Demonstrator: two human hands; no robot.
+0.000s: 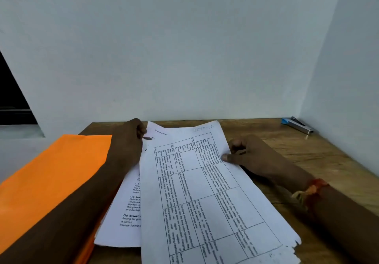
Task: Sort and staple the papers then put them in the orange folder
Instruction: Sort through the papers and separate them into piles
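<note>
**Sorting under way, nothing stapled yet**

The right hand (244, 154) is pinching the edge of the table sheet (205, 192), and the left hand (131, 134) is gripping the top corner of the question sheet (127, 218). The stapler (297, 124) is lying untouched in the far corner of the bench (307, 161). The orange folder (51, 177) is waiting at the left.

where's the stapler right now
In the head view, the blue and silver metal stapler lies at the far right corner of the wooden table, by the wall, beyond the right hand and clear of the printed white papers.
</note>
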